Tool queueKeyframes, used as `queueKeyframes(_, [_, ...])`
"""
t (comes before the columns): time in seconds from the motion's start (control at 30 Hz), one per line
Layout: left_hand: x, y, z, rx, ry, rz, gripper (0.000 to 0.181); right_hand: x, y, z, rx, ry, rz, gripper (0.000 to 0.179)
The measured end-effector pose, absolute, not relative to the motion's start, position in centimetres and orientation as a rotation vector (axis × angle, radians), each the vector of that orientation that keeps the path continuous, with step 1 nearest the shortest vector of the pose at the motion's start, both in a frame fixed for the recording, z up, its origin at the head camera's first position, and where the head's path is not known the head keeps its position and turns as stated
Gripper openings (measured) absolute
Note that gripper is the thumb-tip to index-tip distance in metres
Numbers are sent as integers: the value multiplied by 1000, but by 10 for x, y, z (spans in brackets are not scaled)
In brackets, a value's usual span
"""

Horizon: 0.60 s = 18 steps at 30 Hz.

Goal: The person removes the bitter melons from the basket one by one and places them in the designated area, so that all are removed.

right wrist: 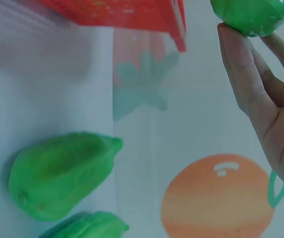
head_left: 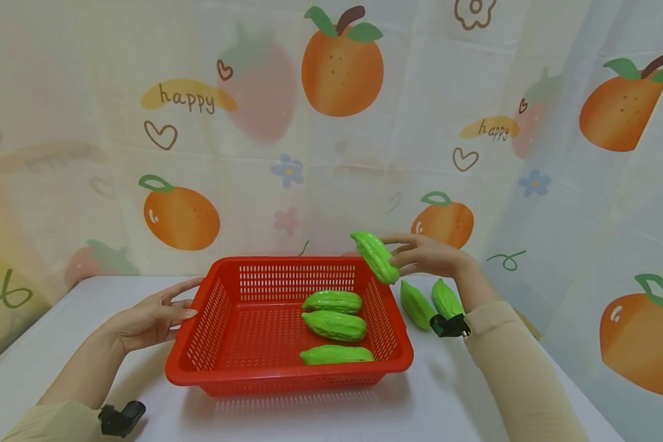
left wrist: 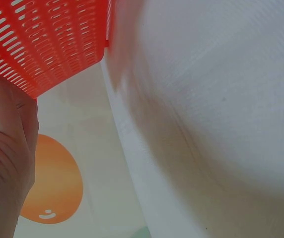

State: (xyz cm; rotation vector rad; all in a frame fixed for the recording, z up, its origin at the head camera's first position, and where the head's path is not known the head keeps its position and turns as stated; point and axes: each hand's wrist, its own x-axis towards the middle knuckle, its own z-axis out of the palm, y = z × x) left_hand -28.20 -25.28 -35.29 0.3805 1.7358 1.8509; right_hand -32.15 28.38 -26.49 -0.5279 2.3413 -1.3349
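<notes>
A red plastic basket (head_left: 287,373) with slotted walls stands on the table. Inside it, toward the right, lie three green bitter melons (head_left: 334,325), glossy and ridged. My left hand (head_left: 149,316) holds the basket's left rim; in the left wrist view the slotted wall (left wrist: 57,44) hides part of its fingers. Above the basket's right rim, my right hand (head_left: 425,255) grips another bitter melon (head_left: 376,256) by its lower end, the pointed end tilted up and left. Only the underside of that held bitter melon (right wrist: 251,15) shows in the right wrist view.
Two more bitter melons, one nearer the basket (head_left: 416,305) and one farther right (head_left: 446,298), lie on the white table (head_left: 436,393) beyond the basket's right side. Behind the table hangs a curtain (head_left: 331,172) printed with oranges. Both wrists wear small black devices.
</notes>
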Motion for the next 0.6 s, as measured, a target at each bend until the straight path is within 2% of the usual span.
queueKeyframes(0.4, [-281, -253, -355, 391, 1729, 1858, 61, -319, 317, -275, -440, 2363, -1431, 64])
queueKeyframes(0.6, [-282, -254, -356, 381, 1764, 1849, 65, -318, 334, -281, -382, 2359, -1485, 66])
